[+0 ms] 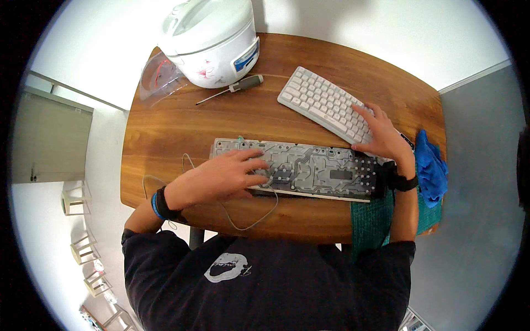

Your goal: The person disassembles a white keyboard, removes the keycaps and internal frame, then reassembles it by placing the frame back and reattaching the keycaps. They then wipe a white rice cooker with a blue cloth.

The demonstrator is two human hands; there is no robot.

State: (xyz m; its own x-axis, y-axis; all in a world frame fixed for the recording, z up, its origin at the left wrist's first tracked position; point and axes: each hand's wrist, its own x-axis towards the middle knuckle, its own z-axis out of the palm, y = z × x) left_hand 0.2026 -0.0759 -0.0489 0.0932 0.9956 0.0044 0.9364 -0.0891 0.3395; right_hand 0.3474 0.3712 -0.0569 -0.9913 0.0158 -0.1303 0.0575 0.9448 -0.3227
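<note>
In front of me lies an opened keyboard base (309,170), its grey membrane with dark circuit traces facing up. My left hand (229,175) rests over the base's left part, fingers spread and nothing held. Beyond the base, a white keyboard section with keys (323,99) lies slanted on the table. At its right end is my right hand (381,134), thumb by the near edge and fingers over the keys, gripping it. The hand hides that end. A thin grey cable (256,223) loops under my left hand and along the base's near side.
On the wooden table (165,127) a screwdriver (245,83) lies beside a white rice cooker (212,47). A clear plastic bag (157,83) is left of the cooker. A blue cloth (430,168) and a green cutting mat (371,220) are at the right edge.
</note>
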